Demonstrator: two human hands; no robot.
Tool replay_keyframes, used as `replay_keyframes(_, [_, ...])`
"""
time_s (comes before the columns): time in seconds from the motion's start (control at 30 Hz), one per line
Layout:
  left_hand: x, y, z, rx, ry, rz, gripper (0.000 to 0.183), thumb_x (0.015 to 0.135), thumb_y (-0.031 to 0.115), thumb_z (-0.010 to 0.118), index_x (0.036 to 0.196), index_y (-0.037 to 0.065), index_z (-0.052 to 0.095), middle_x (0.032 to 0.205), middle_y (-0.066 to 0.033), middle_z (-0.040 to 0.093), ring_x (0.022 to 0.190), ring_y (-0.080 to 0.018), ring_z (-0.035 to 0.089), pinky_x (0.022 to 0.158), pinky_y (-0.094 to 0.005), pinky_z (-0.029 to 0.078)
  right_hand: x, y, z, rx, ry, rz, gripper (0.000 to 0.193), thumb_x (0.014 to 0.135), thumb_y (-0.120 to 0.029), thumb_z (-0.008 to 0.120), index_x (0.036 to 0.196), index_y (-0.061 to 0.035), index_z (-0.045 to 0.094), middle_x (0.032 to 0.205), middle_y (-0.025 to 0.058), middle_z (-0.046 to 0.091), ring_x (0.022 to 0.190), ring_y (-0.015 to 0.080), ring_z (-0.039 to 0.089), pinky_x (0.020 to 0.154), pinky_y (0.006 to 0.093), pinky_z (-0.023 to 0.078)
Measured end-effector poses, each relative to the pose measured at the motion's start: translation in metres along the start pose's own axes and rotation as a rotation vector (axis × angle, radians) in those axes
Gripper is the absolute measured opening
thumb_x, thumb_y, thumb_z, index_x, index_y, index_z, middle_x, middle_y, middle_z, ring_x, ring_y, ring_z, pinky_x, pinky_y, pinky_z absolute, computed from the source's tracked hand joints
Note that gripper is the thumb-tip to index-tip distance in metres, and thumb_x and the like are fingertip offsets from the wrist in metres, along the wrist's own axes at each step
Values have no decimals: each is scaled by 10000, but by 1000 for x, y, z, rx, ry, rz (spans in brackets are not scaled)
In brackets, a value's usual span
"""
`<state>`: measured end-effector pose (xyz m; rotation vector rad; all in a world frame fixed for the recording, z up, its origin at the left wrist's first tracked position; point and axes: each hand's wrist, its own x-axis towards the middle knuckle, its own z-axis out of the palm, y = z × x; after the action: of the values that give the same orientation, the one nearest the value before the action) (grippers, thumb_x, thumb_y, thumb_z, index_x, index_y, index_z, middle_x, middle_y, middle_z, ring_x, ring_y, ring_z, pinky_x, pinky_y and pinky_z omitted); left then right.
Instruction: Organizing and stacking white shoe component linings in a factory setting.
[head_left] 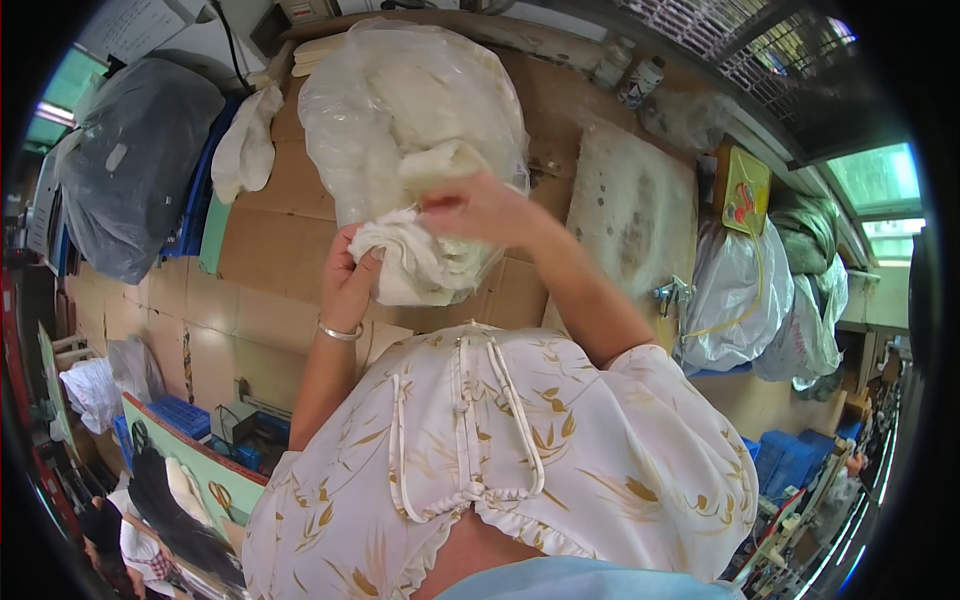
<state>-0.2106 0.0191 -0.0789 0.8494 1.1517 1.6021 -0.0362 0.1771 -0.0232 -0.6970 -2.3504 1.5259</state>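
My left hand [350,278] grips the near left edge of a folded, layered bundle of off-white soft fabric [405,256], thumb on top. My right hand [482,210] is over the bundle's far right side, close to its upper folds. Motion smears its fingers, so whether they pinch the fabric is unclear. Just beyond both hands, a large clear plastic bag [335,110] lies with its mouth toward me, full of more off-white fabric [440,165]. The bundle rests at this mouth, partly over the plastic.
Brown cardboard [275,235] covers the worktable. On the left lie a white cloth piece [247,140] and a dark grey bag [140,150]. To the right are a stained board [632,210], bottles [641,82], a spray gun [672,292] with a yellow hose, and white plastic sacks [735,290].
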Motion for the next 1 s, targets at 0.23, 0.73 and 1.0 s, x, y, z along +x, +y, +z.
replay_keyframes(0.23, [4,-17,-4,-46,-61,-80,283,870,52,582,1135,45,484,1007,-9,582,906,-70,535,793,-210,444,76,75,-29,-68,140,630,359,797,-323,620,898,19,664,749,79,649,740,132,606,684,264,462])
replay_keyframes(0.73, [25,44,21,-165,-72,78,619,876,20,534,1423,78,250,1096,-77,595,945,-105,563,818,-231,457,37,14,-24,337,280,-200,200,829,-37,561,1020,19,575,878,7,618,782,58,550,692,210,440])
replay_keyframes(1.0, [35,32,-6,-218,-183,-133,563,854,32,576,1359,8,327,1144,-103,571,1014,-160,562,881,-298,459,22,-8,-10,-9,-8,-276,280,776,11,514,1029,-40,621,843,110,646,758,184,592,709,291,464])
